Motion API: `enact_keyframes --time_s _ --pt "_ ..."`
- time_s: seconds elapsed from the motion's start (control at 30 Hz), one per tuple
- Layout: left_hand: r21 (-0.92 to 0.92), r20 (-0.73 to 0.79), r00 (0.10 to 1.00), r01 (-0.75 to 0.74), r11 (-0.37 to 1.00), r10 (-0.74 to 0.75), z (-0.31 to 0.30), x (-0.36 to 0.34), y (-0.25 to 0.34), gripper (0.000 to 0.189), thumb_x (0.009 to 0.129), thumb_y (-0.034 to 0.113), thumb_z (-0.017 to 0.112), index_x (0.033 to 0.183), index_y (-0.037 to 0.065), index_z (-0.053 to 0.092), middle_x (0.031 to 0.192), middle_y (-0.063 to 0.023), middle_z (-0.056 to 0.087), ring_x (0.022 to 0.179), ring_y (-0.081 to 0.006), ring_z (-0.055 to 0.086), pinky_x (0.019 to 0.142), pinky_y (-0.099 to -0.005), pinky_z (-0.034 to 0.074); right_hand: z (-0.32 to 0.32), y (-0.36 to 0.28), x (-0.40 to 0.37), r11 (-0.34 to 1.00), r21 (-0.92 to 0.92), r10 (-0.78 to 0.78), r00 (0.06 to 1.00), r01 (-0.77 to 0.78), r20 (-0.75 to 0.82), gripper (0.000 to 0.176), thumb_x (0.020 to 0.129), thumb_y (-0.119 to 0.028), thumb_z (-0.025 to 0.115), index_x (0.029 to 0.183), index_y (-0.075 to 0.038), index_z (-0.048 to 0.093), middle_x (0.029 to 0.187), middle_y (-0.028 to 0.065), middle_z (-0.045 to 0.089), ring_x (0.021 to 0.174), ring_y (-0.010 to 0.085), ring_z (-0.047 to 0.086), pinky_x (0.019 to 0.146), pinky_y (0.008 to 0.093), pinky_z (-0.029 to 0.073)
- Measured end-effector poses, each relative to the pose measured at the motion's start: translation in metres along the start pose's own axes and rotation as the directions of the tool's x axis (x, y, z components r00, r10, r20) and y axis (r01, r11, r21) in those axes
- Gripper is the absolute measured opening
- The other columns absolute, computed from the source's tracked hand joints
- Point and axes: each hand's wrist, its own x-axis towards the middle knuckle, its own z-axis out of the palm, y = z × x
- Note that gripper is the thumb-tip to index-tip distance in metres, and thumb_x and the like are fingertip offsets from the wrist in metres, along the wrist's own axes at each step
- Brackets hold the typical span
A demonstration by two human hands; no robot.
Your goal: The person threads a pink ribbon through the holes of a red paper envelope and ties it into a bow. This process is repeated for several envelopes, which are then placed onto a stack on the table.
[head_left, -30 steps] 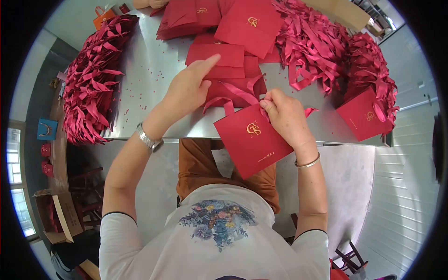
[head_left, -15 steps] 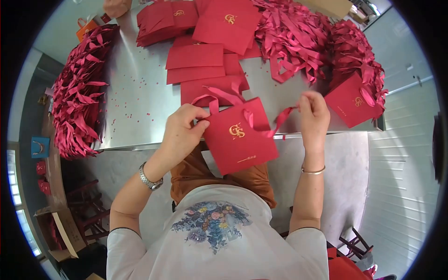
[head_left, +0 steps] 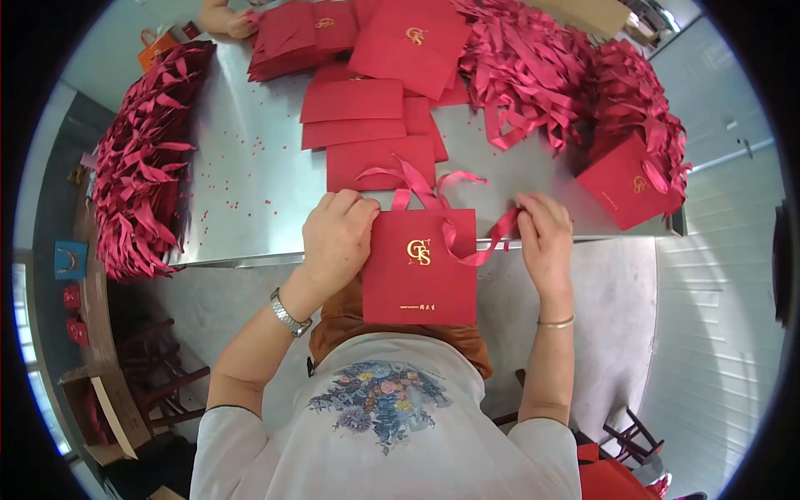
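Holding red gift bag (head_left: 421, 279) with left hand (head_left: 336, 235), ribbon (head_left: 498, 233) in right hand (head_left: 546, 243).

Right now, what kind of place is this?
Probably a workshop making gift bags by hand: a metal table heaped with red ribbons, stacks of flat bags, and one bag in the left hand, its ribbon in the right hand.
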Motion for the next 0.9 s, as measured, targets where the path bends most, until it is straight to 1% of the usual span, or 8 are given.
enact_keyframes --time_s 0.2,0.27,0.33,0.47,0.57,0.7,0.8,0.9 --pt "-0.011 -0.001 1.000 -0.029 1.000 0.029 0.004 -0.009 -0.008 0.010 0.072 0.008 0.061 0.082 0.009 0.061 0.080 -0.0090 0.057 0.073 -0.0296 0.058 0.061 -0.0406 0.048 0.004 0.003 -0.014 0.990 0.129 -0.059 0.998 0.059 -0.007 0.014 0.077 -0.009 0.073 0.089 -0.006 0.067 0.106 0.0125 0.066 0.097 0.0303 0.059 0.089 0.0404 0.044" --pt "-0.035 0.032 0.999 0.003 0.999 -0.002 0.001 -0.011 -0.008 0.008 0.075 0.012 0.058 0.082 0.010 0.060 0.080 -0.0083 0.056 0.074 -0.0286 0.057 0.063 -0.0407 0.048 0.002 0.003 -0.015 0.988 0.141 -0.065 0.996 0.056 0.055 0.011 0.082 -0.002 0.067 0.079 -0.001 0.056 0.105 0.0150 0.064 0.097 0.0302 0.058 0.088 0.0392 0.046" --pt "-0.052 -0.007 1.000 -0.018 0.998 0.017 -0.002 -0.010 -0.008 0.006 0.075 0.013 0.057 0.081 0.010 0.059 0.081 -0.0074 0.055 0.078 -0.0266 0.056 0.068 -0.0379 0.048 0.005 0.010 -0.020 0.976 0.215 0.031 0.998 -0.044 0.061 0.008 0.084 -0.001 0.065 0.089 0.000 0.059 0.102 0.0156 0.062 0.097 0.0302 0.058 0.087 0.0383 0.046" --pt "-0.039 -0.057 0.998 -0.011 0.999 0.009 -0.003 -0.016 -0.005 0.008 0.075 0.015 0.058 0.081 0.009 0.058 0.083 -0.0060 0.054 0.077 -0.0253 0.054 0.070 -0.0357 0.047 0.004 0.011 -0.021 0.992 0.124 -0.018 0.997 0.009 0.073 0.018 0.088 -0.001 0.059 0.106 0.001 0.060 0.097 0.0164 0.059 0.092 0.0308 0.056 0.084 0.0396 0.046" --pt "-0.017 -0.011 1.000 0.005 1.000 -0.005 0.002 -0.018 -0.008 0.009 0.076 0.017 0.057 0.081 0.009 0.058 0.083 -0.0069 0.055 0.078 -0.0256 0.054 0.069 -0.0367 0.047 0.000 0.008 -0.016 0.976 0.066 -0.211 0.972 0.206 0.099 0.012 0.089 -0.003 0.057 0.100 0.001 0.061 0.095 0.0168 0.060 0.090 0.0334 0.055 0.083 0.0417 0.045" --pt "-0.008 -0.025 1.000 0.004 1.000 -0.004 0.008 -0.019 -0.007 0.008 0.077 0.018 0.057 0.080 0.010 0.058 0.085 -0.0065 0.056 0.079 -0.0253 0.055 0.070 -0.0368 0.048 0.010 0.031 -0.023 0.984 0.099 -0.157 0.986 0.151 0.054 0.011 0.090 -0.001 0.053 0.098 0.001 0.061 0.098 0.0168 0.060 0.091 0.0351 0.055 0.084 0.0423 0.044" --pt "0.015 -0.030 0.999 0.029 0.999 -0.028 0.011 -0.020 -0.009 0.008 0.078 0.017 0.056 0.081 0.010 0.060 0.086 -0.0071 0.057 0.083 -0.0256 0.055 0.072 -0.0380 0.048 -0.007 0.010 -0.019 0.987 0.149 -0.052 0.998 0.055 -0.020 0.017 0.095 -0.010 0.058 0.105 0.003 0.064 0.095 0.0199 0.067 0.083 0.0322 0.065 0.080 0.0366 0.052" --pt "0.012 -0.027 0.998 0.051 0.999 -0.050 0.013 -0.020 -0.006 0.009 0.078 0.017 0.057 0.082 0.010 0.062 0.088 -0.0072 0.059 0.086 -0.0266 0.056 0.073 -0.0386 0.048 -0.031 -0.011 -0.010 0.984 0.117 -0.134 0.991 0.137 -0.029 0.014 0.093 -0.005 0.060 0.104 0.004 0.063 0.095 0.0190 0.067 0.085 0.0291 0.066 0.078 0.0350 0.054"
